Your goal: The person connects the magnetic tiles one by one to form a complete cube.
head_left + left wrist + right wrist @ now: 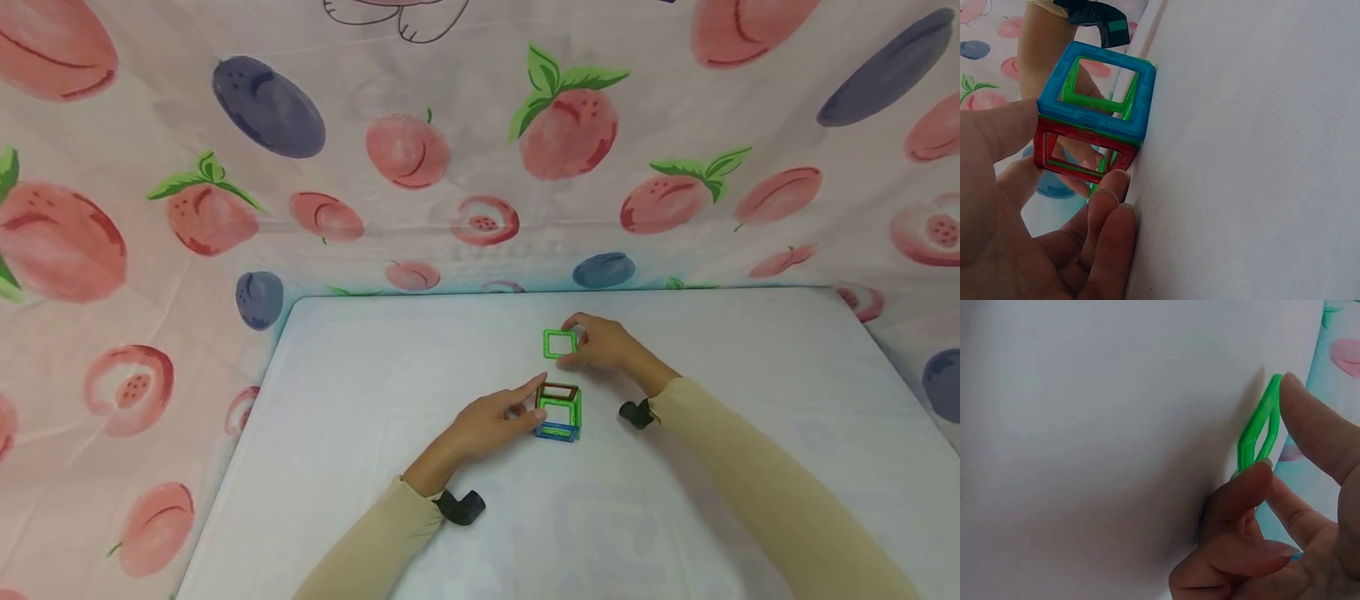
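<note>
On the white table stands a small open cube of magnetic building tiles (557, 432), with a blue tile (1141, 106) on its near side and a red tile (1124, 156) facing the left palm. Its other visible tiles are green. My left hand (487, 425) holds the cube from the left between thumb and fingertips. Just beyond the cube, my right hand (603, 343) pinches a loose green square tile (547, 344) between thumb and a fingertip. The right wrist view shows that green tile (1260, 419) nearly edge-on, close over the table surface.
The white tabletop (360, 358) spreads around both hands. Behind it and at the sides hangs a fruit-printed cloth (420, 75), meeting the table's back edge. A black wrist device (461, 507) sits at the left cuff, another black device (636, 414) at the right.
</note>
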`<act>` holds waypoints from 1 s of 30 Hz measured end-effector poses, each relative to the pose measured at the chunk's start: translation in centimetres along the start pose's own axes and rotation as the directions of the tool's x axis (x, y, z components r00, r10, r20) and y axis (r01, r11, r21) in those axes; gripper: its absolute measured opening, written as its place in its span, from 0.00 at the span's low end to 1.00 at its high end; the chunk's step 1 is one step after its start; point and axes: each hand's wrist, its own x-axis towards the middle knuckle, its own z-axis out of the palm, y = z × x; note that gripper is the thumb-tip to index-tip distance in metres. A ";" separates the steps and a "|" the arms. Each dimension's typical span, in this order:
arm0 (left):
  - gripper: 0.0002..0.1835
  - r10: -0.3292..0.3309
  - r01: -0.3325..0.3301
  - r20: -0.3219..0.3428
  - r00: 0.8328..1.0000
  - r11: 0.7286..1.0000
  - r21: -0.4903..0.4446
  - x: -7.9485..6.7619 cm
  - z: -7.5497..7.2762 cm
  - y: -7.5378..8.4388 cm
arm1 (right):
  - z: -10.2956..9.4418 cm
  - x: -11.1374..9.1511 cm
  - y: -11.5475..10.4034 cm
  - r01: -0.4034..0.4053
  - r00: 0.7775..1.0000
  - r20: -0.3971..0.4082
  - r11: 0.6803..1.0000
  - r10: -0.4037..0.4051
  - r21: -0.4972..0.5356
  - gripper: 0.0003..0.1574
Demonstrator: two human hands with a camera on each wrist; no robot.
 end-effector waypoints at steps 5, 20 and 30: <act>0.32 0.002 -0.002 0.000 1.000 1.000 0.005 0.0 -0.1 0.0 | 0.3 0.3 0.0 0.011 1.000 -0.022 1.000 -0.012 -0.012 0.38; 0.32 0.008 -0.008 0.005 1.000 1.000 -0.004 0.0 0.0 0.0 | 0.4 -0.5 1.1 0.030 0.997 -0.066 0.998 -0.034 -0.061 0.21; 0.32 -0.006 0.006 0.001 1.000 1.000 0.025 0.0 0.0 -0.1 | -0.2 -2.8 2.0 0.076 0.992 -0.101 0.995 -0.069 0.068 0.18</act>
